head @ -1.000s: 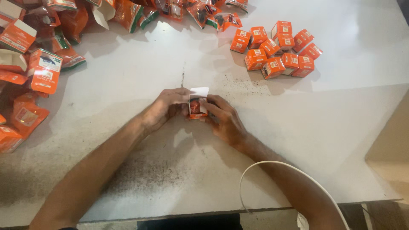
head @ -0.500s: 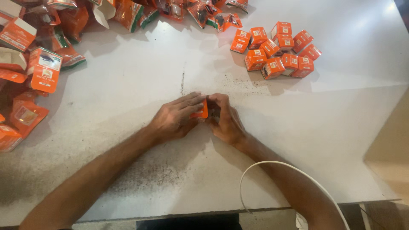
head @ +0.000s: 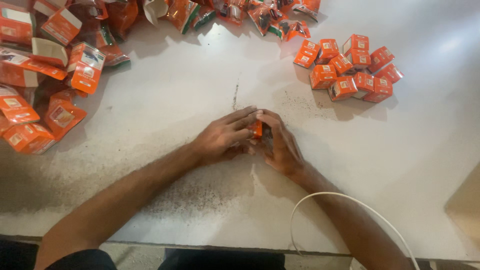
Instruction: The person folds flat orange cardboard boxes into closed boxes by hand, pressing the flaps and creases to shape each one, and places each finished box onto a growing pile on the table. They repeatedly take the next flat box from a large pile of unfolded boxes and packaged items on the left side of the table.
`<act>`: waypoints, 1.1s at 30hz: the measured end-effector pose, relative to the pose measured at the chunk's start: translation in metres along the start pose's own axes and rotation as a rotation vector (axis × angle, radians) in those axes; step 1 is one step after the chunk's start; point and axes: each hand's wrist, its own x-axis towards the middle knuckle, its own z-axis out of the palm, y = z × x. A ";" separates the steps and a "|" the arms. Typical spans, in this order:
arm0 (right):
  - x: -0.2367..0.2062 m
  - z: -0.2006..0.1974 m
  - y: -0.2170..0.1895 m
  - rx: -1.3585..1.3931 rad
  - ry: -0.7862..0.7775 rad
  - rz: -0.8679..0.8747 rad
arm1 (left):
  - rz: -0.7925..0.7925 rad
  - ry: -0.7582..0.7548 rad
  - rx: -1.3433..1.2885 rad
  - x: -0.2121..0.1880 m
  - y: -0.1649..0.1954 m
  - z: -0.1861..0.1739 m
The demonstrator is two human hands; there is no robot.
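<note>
While clasped by both hands' grip: small orange box (head: 256, 128), mid-table.

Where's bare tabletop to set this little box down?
Free: the white table between the left pile of flat cartons and the cluster of closed orange boxes, and right of the right hand. Crowded: top and left edges. Both hands, left hand, enclose the small orange box.

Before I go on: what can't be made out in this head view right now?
- Small orange box: mostly hidden between left hand and right hand; flap state unclear.
- Each hand's grip: fingertips overlap, contact unclear.
- Flat orange cartons: cut off by left and top edges.
- White cable: runs off the bottom edge.
- Printing on the closed boxes: too small.
</note>
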 end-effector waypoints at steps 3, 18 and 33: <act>0.003 0.002 -0.003 -0.176 -0.052 -0.042 | -0.001 -0.059 0.222 -0.013 -0.006 -0.004; 0.014 0.011 -0.003 -0.326 0.030 -0.223 | -1.012 -0.130 0.239 -0.030 -0.008 -0.061; 0.012 0.007 -0.006 -0.037 -0.100 0.047 | -0.546 -0.093 1.285 -0.058 -0.128 -0.126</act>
